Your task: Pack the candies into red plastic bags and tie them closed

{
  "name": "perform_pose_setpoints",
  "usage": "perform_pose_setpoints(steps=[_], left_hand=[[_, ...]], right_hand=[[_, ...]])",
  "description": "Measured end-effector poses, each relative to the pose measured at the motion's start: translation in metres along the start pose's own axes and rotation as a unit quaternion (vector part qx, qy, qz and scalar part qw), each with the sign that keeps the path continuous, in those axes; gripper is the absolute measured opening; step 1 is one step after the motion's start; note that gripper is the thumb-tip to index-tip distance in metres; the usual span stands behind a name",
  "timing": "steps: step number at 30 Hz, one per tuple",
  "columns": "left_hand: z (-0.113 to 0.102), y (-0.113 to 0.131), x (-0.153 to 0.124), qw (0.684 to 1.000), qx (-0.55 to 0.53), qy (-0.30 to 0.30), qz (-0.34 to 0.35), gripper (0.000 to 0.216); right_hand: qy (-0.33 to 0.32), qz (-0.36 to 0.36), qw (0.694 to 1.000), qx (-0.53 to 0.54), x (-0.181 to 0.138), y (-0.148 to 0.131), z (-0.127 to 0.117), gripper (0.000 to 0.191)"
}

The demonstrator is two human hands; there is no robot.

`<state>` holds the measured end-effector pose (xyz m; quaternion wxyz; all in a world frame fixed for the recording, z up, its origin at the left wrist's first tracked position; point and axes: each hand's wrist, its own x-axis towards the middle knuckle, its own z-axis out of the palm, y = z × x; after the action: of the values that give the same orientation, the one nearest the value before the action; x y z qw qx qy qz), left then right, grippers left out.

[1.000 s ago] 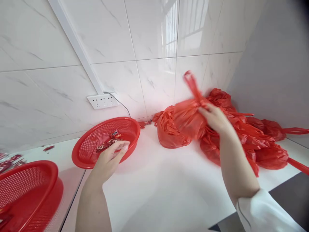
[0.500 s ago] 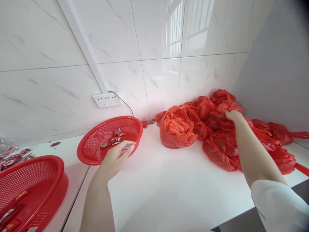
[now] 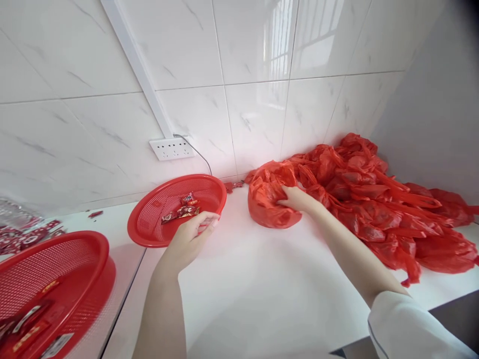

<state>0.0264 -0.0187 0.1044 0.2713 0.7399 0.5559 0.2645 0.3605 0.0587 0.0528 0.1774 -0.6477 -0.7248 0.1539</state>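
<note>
My right hand (image 3: 297, 199) reaches into a rounded bundle of thin red plastic bags (image 3: 272, 214), fingers bent into the crumpled plastic and fingertips partly hidden. My left hand (image 3: 192, 239) hovers at the near right rim of a red mesh basket (image 3: 149, 239). Its fingers are loosely curled, the thumb apart from them, with nothing clearly held. Several small wrapped snacks (image 3: 181, 214) in dark red and brown wrappers lie inside that basket.
Filled red plastic bags (image 3: 370, 199) are heaped at the right against the wall. A second red basket (image 3: 86, 249) with wrapped snacks stands front left, with loose red packets (image 3: 28, 242) behind it. A power strip (image 3: 172, 148) hangs on the tiled wall, its cable trailing down.
My right hand has moved left from the heap of filled bags to the rounded bundle, whose plastic is now pressed in. My left hand stays by the basket rim. The view has shifted slightly.
</note>
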Motion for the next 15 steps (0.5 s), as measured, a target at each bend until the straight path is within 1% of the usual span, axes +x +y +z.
perform_pose_setpoints(steps=[2, 4, 6, 8, 10, 12, 13, 15], left_hand=[[0.007, 0.002, 0.001, 1.0, -0.011, 0.003, 0.012, 0.037], [0.019, 0.006, 0.003, 0.999, -0.017, 0.017, 0.046, 0.036], [0.036, 0.01, 0.007, 0.994, -0.002, 0.038, 0.103, 0.036], [0.056, 0.011, 0.012, 0.988, 0.039, 0.045, 0.144, 0.039], [0.073, 0.007, 0.017, 0.983, 0.094, 0.039, 0.151, 0.043], [0.086, -0.002, 0.022, 0.978, 0.146, 0.037, 0.145, 0.037], [0.09, -0.006, 0.025, 0.975, 0.167, 0.038, 0.14, 0.031], [0.093, -0.013, 0.028, 0.971, 0.198, 0.039, 0.131, 0.024]], right_hand=[[0.0, -0.019, 1.0, 0.012, 0.002, -0.017, 0.018, 0.025], [-0.012, -0.052, 0.998, 0.04, 0.001, -0.033, 0.028, 0.023], [-0.026, -0.093, 0.992, 0.078, -0.003, -0.047, 0.031, 0.028], [-0.019, -0.127, 0.984, 0.127, -0.01, -0.06, 0.027, 0.038], [0.007, -0.152, 0.97, 0.191, -0.016, -0.068, 0.021, 0.04], [0.039, -0.167, 0.954, 0.247, -0.02, -0.072, 0.015, 0.036], [0.056, -0.167, 0.95, 0.257, -0.02, -0.072, 0.014, 0.034], [0.092, -0.148, 0.958, 0.229, -0.018, -0.068, 0.016, 0.03]])
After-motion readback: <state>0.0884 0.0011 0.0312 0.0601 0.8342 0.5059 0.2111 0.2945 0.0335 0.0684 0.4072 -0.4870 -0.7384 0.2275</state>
